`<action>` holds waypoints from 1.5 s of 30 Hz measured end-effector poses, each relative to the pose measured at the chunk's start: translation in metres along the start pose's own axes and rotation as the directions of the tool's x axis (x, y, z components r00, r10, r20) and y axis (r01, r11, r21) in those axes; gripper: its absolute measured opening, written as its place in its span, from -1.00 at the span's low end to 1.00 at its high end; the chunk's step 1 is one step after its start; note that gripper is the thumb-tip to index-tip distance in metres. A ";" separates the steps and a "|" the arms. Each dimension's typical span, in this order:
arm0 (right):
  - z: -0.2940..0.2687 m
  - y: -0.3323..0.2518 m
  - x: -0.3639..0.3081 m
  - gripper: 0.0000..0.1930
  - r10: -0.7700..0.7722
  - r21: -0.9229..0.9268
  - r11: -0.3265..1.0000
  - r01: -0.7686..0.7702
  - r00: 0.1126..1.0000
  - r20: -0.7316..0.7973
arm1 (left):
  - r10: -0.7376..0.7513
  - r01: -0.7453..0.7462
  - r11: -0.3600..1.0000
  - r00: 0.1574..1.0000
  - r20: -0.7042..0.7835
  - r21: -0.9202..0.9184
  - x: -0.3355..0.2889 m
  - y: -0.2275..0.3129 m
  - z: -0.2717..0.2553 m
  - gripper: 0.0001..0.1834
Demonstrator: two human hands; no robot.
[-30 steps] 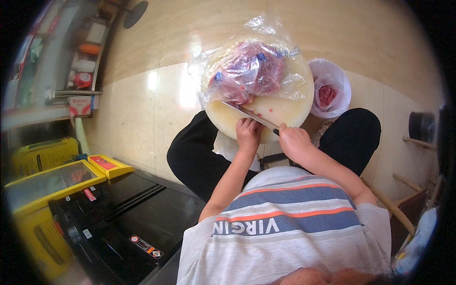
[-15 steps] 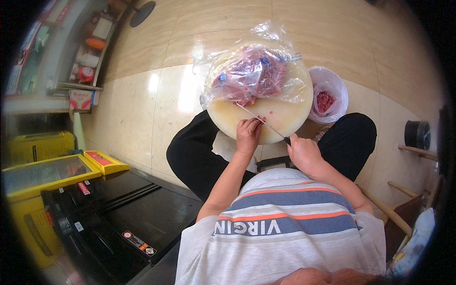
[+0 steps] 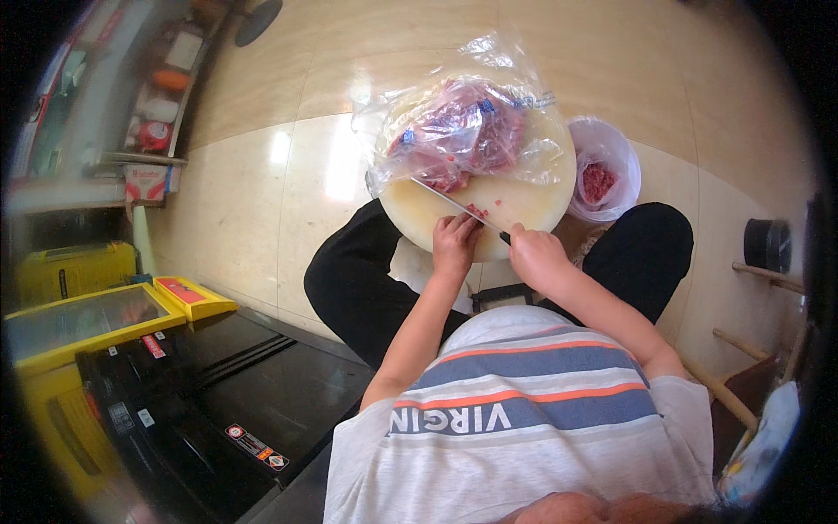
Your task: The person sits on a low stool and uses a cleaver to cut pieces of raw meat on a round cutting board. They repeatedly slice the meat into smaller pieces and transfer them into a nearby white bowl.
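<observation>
A round, cream-coloured chopping board is in front of me, between my knees. My right hand is closed around the black handle of a knife, whose long blade slants up to the left across the board. Small red meat pieces lie against the blade. Beside them, at the board's near edge, my left hand has its fingers bent and pressed together; whatever they pinch is hidden. On the far half of the board rests a large chunk of raw meat, mostly inside a clear plastic bag.
Right of the board stands a white bucket lined with plastic, with chopped meat in it. A black cabinet and a yellow-framed case are at the left. Wooden legs stick out at the right, near a dark cylinder.
The knife and my right hand have moved left and slightly away from me, the blade tip sliding further left. My left hand stays almost in place.
</observation>
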State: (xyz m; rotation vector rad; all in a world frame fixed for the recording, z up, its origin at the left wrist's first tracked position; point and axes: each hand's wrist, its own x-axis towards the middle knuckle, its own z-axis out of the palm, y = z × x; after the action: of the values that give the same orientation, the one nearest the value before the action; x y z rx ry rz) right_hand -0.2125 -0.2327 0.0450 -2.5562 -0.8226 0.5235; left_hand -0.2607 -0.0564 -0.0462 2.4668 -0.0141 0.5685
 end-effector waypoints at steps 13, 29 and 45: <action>-0.020 0.002 -0.035 -0.82 0.069 -0.038 0.997 -0.069 0.998 0.013 | -0.087 0.086 0.994 0.996 0.001 -0.061 -0.001 0.005 -0.004 -0.78; 0.008 -0.002 0.014 -0.84 -0.023 -0.020 1.000 0.023 1.000 -0.012 | -0.027 0.030 0.999 0.996 -0.084 0.031 0.001 -0.007 0.007 -0.77; 0.017 -0.005 0.032 -0.80 0.022 -0.013 1.000 -0.022 1.000 -0.008 | -0.025 0.025 1.000 1.000 0.004 -0.004 -0.010 -0.003 -0.001 -0.74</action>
State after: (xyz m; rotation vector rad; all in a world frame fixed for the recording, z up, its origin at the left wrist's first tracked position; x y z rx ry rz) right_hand -0.1985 -0.2048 0.0254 -2.5803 -0.7987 0.5166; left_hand -0.2694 -0.0551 -0.0511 2.4610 0.0136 0.5530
